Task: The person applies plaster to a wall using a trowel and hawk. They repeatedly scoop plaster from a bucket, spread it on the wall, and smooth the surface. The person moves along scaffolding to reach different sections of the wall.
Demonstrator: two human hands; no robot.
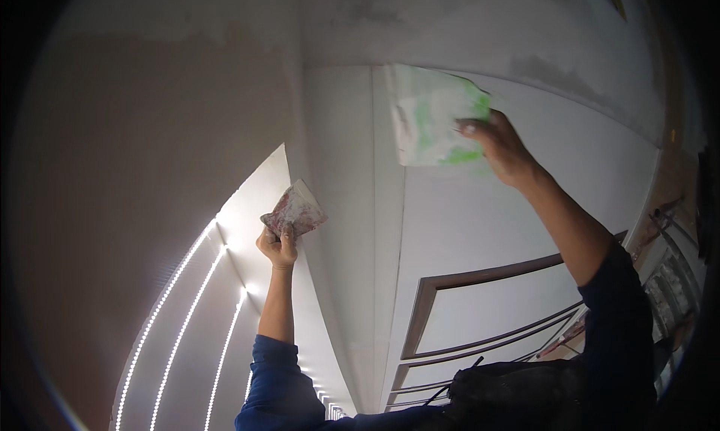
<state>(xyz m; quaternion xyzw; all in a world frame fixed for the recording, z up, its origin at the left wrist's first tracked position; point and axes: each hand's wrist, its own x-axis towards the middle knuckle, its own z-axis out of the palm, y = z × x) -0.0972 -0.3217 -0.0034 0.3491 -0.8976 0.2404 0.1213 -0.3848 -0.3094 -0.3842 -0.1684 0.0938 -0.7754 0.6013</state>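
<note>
My left hand (pixel 277 247) is raised, with its fingers closed around the lower edge of a putty knife (pixel 298 210). The blade is broad and smeared with whitish and reddish-brown putty. Higher up and to the right, my right hand (pixel 511 152) grips a wide, flat putty spreader (pixel 429 120), white with green patches and blurred by motion. The thumb lies across its face, while the other fingers are hidden behind it. Behind the spreader is a pale panelled surface (pixel 341 138); I cannot tell whether the two touch.
Rows of bright strip lights (pixel 169 356) run along the lower left. A large grey-brown plastered surface (pixel 150 123) fills the left side. Dark-framed rectangular panels (pixel 495 307) are at the lower right. Damp-looking patches (pixel 555 77) mark the grey surface at the upper right.
</note>
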